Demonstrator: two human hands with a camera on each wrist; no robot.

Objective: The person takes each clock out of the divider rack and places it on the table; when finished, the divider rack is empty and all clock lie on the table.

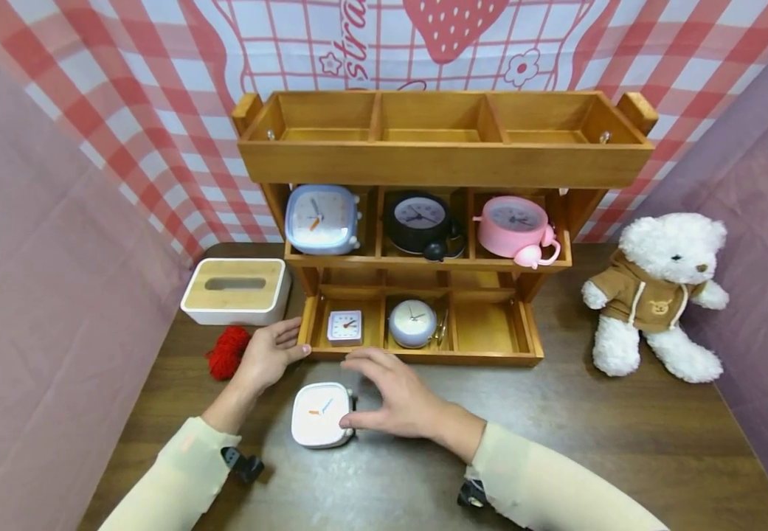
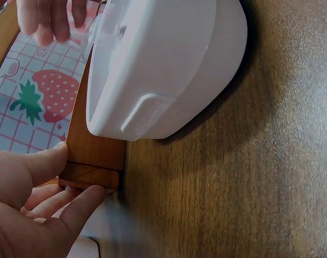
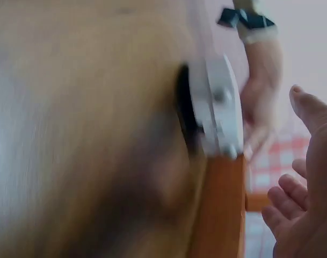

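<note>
The white clock (image 1: 319, 415) lies on the table (image 1: 370, 490) before the rack (image 1: 423, 359); lettering on its side tab (image 2: 147, 116) is too small to read. The left hand (image 1: 267, 357) pinches the rack's corner; the right hand (image 1: 402, 396) hovers beside the clock, fingers apart. The curtain (image 1: 357, 37) reads "stra".

At the right of the head view, a white plush bear (image 1: 682, 240) sits on the wood-grain bench (image 1: 676, 435), dressed in a brown hoodie (image 1: 659, 304) with pale drawstrings and a bear-face emblem. At centre left stands a white tissue box (image 1: 237, 304) with a slotted, light wooden top; a ball of bright red yarn (image 1: 229, 352) lies just in front of it. Red-and-white checked cloth (image 1: 164, 110) hangs across the top of the frame, printed with a strawberry (image 1: 453, 29), a flower (image 1: 521, 68) and a small star (image 1: 330, 63). Plain mauve drapes (image 1: 45, 258) close off both sides.
</note>
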